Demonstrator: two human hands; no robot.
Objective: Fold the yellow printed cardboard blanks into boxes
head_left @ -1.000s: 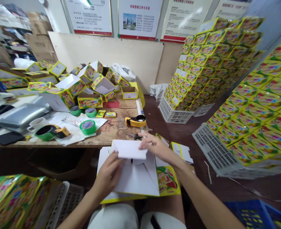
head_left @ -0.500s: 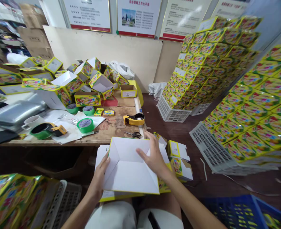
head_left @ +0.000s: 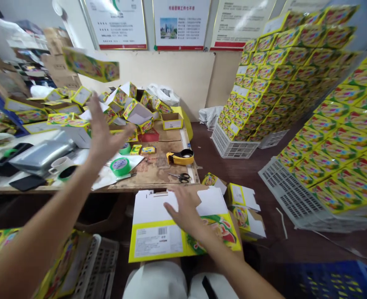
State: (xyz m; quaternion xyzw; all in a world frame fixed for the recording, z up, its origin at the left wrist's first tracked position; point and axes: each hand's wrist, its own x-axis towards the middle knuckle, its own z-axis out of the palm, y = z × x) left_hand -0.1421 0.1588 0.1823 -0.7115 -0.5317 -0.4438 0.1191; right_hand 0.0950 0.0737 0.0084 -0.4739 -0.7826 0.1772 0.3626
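Observation:
My left hand point(head_left: 104, 135) is stretched out over the table with its fingers spread, holding nothing. Beyond it, clear of the fingers, a folded yellow-green carton point(head_left: 91, 66) is blurred in mid-air above the heap of cartons point(head_left: 121, 97). My right hand point(head_left: 185, 211) rests open on a flat printed carton blank point(head_left: 158, 241) just above my lap. This blank has white flaps on its far side, a barcode label and fruit pictures. More folded carton blanks point(head_left: 244, 207) lie to its right.
On the table point(head_left: 152, 176) are scissors point(head_left: 180, 177), a yellow tape dispenser point(head_left: 180, 157), green tape point(head_left: 120, 166) and a white mug point(head_left: 60, 165). Stacked cartons point(head_left: 264, 83) stand on white crates point(head_left: 233, 145) at right. A blue crate point(head_left: 336, 278) sits at lower right.
The open carton has left both hands and is now airborne at upper left. My left hand has reached far forward and left. My right hand has come down onto the flat blank.

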